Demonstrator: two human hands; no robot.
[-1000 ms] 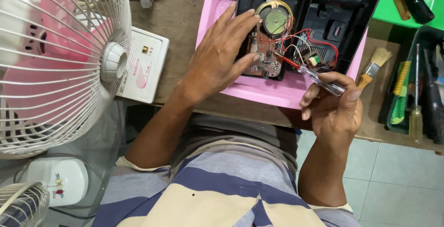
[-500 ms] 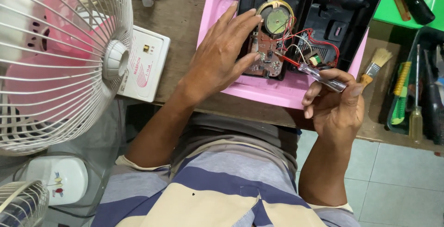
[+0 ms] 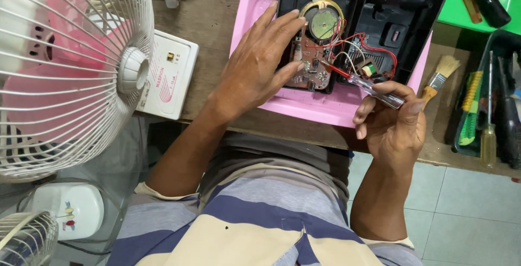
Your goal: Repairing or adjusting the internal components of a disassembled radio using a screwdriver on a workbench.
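Small brown circuit board with red and white wires, seated in an opened black plastic casing inside a pink plastic tray on the wooden bench. Round speaker with brass-coloured rim mounted just above the board. Left hand laid flat, fingertips pressing the board and the speaker rim; no closed grip, fingers spread wide. Right hand closed in a narrow pinch grip on a clear-handled screwdriver with a red shaft sleeve, tip resting at the board's right edge, among the wires. Compared with half a second earlier: same contact, tool tip at the same spot, left hand unmoved; only a slight shift of view. Judged as steady probing or turning at one point on the board. Nearby: wooden-handled paintbrush just right of the tray, dark tool tray with screwdrivers, white electrical box, white-caged pink-bladed fan at left.
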